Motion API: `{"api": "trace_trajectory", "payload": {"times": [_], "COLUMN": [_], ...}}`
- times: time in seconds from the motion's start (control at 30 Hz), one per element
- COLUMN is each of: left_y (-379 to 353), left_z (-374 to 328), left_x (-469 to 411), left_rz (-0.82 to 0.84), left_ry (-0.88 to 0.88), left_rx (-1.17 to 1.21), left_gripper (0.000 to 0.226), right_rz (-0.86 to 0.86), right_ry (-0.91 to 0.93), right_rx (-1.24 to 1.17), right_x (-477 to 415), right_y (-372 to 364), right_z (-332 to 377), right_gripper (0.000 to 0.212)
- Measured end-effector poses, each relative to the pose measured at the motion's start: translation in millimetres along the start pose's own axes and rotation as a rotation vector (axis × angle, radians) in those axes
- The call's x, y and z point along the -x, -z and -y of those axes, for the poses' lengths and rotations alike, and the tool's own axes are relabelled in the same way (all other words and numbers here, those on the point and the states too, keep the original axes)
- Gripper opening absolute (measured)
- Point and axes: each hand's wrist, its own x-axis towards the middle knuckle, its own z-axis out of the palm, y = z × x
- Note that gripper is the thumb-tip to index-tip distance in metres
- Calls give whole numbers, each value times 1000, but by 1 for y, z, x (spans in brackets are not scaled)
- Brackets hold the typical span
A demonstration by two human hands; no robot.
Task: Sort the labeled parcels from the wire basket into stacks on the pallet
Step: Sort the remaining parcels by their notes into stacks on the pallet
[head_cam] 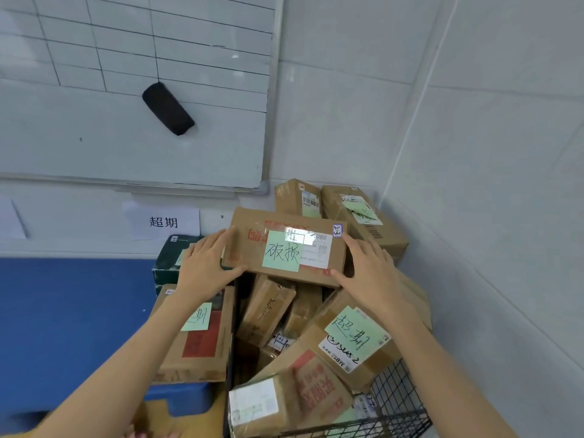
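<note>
A flat cardboard parcel (pixel 252 248) with a green note reading 破损 is held above the pile, one hand on each end. My left hand (pixel 205 267) grips its left end with the thumb under the near edge. My right hand (pixel 366 273) grips its right end the same way. Below it the black wire basket (pixel 398 403) is heaped with several brown parcels, one of them (pixel 350 339) carrying a green note reading 超期. On the blue pallet (pixel 63 327) at the left lies a parcel (pixel 196 336) with a green note, behind it a dark green box (pixel 167 257).
A whiteboard (pixel 126 90) with a black eraser (pixel 167 109) hangs on the wall ahead. A paper sign (pixel 164 221) reading 超期 is stuck on the wall above the pallet. Two more parcels (pixel 363 216) lean in the corner. A white wall closes the right side.
</note>
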Motion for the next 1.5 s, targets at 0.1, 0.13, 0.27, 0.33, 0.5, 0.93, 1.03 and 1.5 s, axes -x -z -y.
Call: {"api": "trace_trajectory", "payload": {"times": [0.1,0.13,0.27,0.33,0.5,0.93,1.03,1.5], "left_y": [-10,-12,-15,-16,-16,52,68,147], "left_z": [6,8,13,13,8,-32,-40,-22], "left_x": [-7,-8,-10,-11,-10,-18,-10,81], "left_rz": [15,20,58,94,86,-267,-326,-539], "left_ry": [11,14,14,16,31,-2,-14,63], "left_rx": [24,41,145,233,424,658,668,642], "left_gripper": [92,93,100,104,105,103,105,109], "right_rz": [31,38,96,125,132,-216,-234,-80], "right_ry": [1,3,26,34,15,-12,19,271], "right_rx": [-29,-37,-27,-52,-221,-915,-925,-1107], "right_x": [-5,-6,-14,-18,-19,-18,-15,5], "right_y": [1,2,5,8,12,49,56,60], "right_z": [0,0,3,6,13,27,31,110], "right_gripper": [80,80,82,83,83,98,84,90]}}
